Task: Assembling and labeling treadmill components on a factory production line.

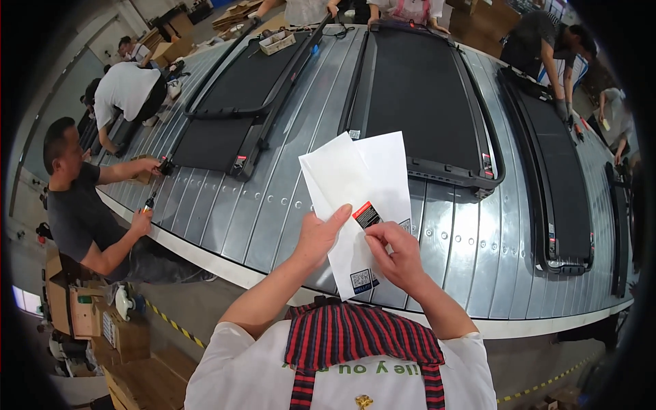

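Observation:
My left hand [318,236] grips white sticker sheets [335,171], its thumb lying over the front. The sheets overlap and fan apart at the top. A red-and-black warning label [367,214] shows on the front, and the fingertips of my right hand [396,256] pinch at its lower edge. Whether the label is still stuck to its backing, I cannot tell. Near the bottom of the sheets is a sticker with a square code [361,279]. Beyond them lies a black treadmill deck [420,96] with a similar red-and-black label at its near right corner.
A ribbed metal conveyor table [294,205] spans the view, with more black treadmill decks at left [219,137] and right [557,171]. A small tray [277,42] rests on the left one. At left a co-worker [89,205] holds tools; others work around the table. Cardboard boxes [130,335] stand lower left.

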The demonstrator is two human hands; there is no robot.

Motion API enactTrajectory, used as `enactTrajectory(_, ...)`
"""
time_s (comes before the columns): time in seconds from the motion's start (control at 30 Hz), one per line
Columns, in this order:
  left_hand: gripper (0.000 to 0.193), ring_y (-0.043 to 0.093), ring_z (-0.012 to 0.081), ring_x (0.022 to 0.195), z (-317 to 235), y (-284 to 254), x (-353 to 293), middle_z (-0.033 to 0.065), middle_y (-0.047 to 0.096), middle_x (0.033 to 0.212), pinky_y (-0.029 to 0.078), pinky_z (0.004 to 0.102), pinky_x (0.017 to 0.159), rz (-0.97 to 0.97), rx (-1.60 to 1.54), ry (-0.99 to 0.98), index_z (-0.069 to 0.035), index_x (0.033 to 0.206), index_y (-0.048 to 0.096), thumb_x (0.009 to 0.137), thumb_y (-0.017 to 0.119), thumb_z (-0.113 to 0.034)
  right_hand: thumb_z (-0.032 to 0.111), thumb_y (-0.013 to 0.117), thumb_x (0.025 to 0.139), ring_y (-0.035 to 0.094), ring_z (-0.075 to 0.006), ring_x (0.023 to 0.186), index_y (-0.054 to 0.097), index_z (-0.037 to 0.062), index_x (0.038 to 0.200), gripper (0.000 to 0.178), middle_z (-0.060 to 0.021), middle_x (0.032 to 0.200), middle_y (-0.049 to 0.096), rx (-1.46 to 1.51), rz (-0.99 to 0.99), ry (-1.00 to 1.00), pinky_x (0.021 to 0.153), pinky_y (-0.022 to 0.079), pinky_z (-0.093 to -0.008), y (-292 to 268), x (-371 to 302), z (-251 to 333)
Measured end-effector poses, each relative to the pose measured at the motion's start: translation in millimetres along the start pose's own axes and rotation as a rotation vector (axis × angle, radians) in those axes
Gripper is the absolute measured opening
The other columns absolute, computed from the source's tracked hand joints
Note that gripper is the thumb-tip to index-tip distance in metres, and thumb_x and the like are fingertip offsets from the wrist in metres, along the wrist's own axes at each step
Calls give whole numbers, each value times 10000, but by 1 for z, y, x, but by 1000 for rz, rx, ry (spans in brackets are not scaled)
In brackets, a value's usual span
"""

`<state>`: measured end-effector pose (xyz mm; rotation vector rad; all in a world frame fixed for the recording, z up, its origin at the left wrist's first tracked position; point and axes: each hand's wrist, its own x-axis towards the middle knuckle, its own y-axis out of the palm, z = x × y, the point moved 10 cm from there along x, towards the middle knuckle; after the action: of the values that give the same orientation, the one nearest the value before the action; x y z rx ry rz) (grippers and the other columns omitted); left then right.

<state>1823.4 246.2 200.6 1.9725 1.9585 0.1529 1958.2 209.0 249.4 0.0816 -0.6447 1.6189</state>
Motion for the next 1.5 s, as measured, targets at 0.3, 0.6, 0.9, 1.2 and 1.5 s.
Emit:
enactTrajectory(0.3, 329, 550, 108, 740, -9, -36, -33, 67, 605, 832, 454, 253, 630, 103, 157, 38, 22, 942, 591, 798, 611, -273, 51, 659, 693, 555, -178, 664, 559, 33, 896, 227, -72, 788, 572, -194, -57, -52, 568, 453, -264, 41, -1, 43)
enactTrajectory(0.6, 292, 566, 109, 693, -26, -73, -43, 65, 612, 771, 455, 253, 595, 85, 287, 55, 31, 890, 605, 781, 618, -240, 70, 637, 736, 595, -173, 599, 578, 2, 843, 140, -106, 705, 594, -165, -47, 47, 537, 472, -261, 84, -3, 56)
enactTrajectory(0.9, 294, 561, 106, 731, -36, -111, -39, 55, 612, 805, 454, 244, 637, 207, 246, 44, 24, 923, 593, 802, 609, -243, 77, 564, 812, 555, -105, 610, 581, -17, 838, 100, -63, 680, 593, 242, -50, 302, 566, 454, -232, 127, 0, 37)
enactTrajectory(1.2, 292, 557, 111, 752, -39, -144, 14, 53, 610, 849, 452, 251, 655, 224, 188, 54, 23, 957, 584, 774, 637, -198, 104, 527, 838, 542, -98, 578, 563, 2, 799, 115, -55, 685, 585, 392, -659, 339, 543, 442, -211, 53, -28, 20)
enactTrajectory(1.5, 263, 543, 100, 683, -20, -113, -5, 51, 614, 791, 448, 247, 612, 358, 202, -14, 13, 913, 607, 733, 664, -169, 117, 617, 720, 563, -255, 659, 560, 68, 867, 165, -77, 753, 578, -605, -96, -100, 555, 469, -332, 162, 6, 127)
